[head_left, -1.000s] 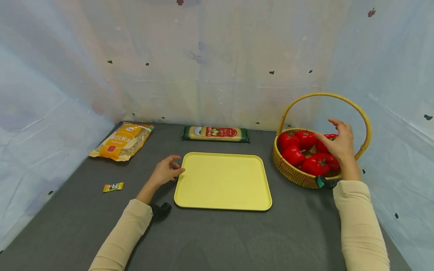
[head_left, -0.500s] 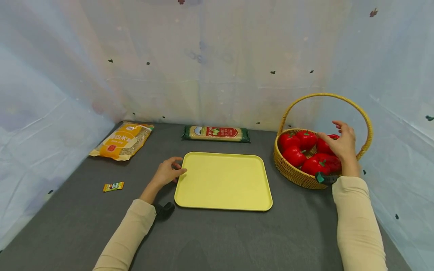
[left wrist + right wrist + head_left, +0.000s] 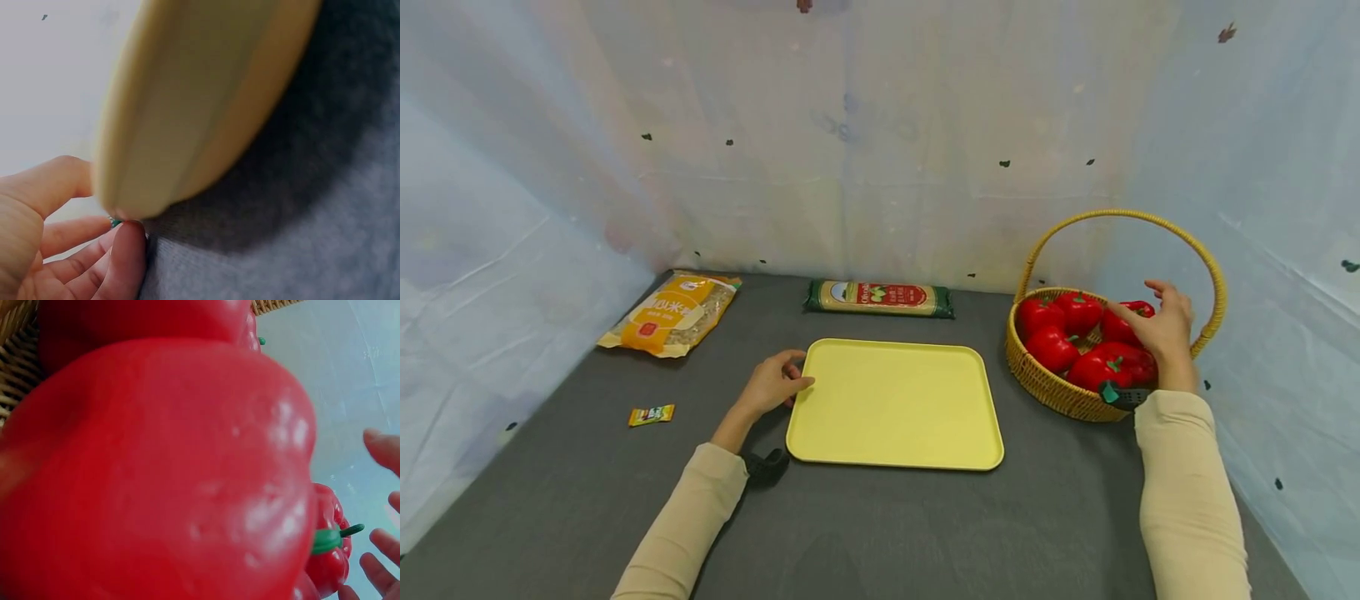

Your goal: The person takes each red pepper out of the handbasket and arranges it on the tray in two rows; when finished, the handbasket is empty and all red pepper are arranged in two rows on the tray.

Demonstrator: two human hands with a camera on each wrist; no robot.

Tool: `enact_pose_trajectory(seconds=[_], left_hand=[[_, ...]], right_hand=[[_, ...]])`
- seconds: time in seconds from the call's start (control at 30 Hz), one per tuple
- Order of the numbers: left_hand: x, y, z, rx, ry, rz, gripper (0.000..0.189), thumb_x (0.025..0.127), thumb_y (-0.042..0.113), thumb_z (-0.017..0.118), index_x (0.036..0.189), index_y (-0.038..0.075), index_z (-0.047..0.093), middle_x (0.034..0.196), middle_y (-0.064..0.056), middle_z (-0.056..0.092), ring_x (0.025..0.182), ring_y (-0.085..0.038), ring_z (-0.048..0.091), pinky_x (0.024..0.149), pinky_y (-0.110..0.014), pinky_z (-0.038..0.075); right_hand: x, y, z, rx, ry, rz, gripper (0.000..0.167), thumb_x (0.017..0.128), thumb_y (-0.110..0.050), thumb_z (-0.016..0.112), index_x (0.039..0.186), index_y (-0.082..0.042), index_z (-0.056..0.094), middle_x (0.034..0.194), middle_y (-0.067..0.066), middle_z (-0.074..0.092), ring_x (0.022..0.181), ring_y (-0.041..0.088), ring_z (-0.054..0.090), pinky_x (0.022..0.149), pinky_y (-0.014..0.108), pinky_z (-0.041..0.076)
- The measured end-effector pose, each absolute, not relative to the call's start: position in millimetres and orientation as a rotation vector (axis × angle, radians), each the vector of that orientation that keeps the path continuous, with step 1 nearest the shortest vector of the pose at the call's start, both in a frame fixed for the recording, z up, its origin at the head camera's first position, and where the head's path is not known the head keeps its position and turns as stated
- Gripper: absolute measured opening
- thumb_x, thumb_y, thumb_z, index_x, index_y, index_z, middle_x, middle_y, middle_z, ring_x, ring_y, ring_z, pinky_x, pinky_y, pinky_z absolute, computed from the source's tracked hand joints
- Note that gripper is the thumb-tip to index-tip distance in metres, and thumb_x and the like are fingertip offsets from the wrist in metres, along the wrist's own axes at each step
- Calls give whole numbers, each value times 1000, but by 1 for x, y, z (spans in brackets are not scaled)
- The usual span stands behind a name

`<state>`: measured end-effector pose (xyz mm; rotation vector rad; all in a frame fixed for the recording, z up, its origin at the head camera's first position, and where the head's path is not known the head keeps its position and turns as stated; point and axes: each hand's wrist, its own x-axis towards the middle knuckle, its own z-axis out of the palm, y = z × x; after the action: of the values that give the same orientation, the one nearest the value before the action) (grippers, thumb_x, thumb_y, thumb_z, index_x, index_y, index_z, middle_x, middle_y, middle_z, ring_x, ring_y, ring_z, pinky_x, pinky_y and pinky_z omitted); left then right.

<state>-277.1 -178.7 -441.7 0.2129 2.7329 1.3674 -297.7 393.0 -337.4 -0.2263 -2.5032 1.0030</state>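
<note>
left hand on tray, right hand above peppers
head: left hand pinches left edge of tray; right hand, wide and holding nothing, is over right side of basket, beside tray. left wrist: thumb and fingers take opposite faces of tray. right wrist: fingers are spread, apart from large foreground pepper.

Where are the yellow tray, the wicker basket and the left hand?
Yellow tray [image 3: 895,404], head view: bare middle of its flat surface.
Wicker basket [image 3: 1047,388], head view: front outer wall.
Left hand [image 3: 767,385], head view: back of the hand.
</note>
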Motion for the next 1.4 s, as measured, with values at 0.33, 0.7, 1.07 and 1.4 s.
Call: enact_pose_trajectory(seconds=[0.33,0.7,1.07,1.4], left_hand=[[-276,-178,-445,258,2748,1380,51,88,13,64,134,0,45,83,-10,57,51,-18,55,47,-32,50],[-274,-181,-445,308,2709,1418,50,89,7,60,135,-1,42,84,-11,57,54,-18,56,49,-32,51],[-276,-182,-446,299,2665,1476,47,90,7,58,134,0,43,84,-12,55,56,-19,56,51,-32,52],[-275,-181,-446,268,2672,1481,46,91,7,58,134,1,44,84,-11,54,56,-19,55,50,-32,51]], right_hand=[[-302,398,-348,-297,-2556,1002,81,87,-40,60,146,-1,20,141,30,22,129,46,17,99,62,26],[-301,400,-350,-420,-2662,1033,88,88,-40,59,146,3,8,140,38,10,130,51,10,99,65,25],[-301,404,-352,-507,-2739,1043,92,88,-45,54,146,4,1,139,39,8,127,54,13,98,66,27],[-298,398,-342,-482,-2660,1039,90,88,-44,55,144,7,6,140,38,14,127,51,20,99,63,29]])
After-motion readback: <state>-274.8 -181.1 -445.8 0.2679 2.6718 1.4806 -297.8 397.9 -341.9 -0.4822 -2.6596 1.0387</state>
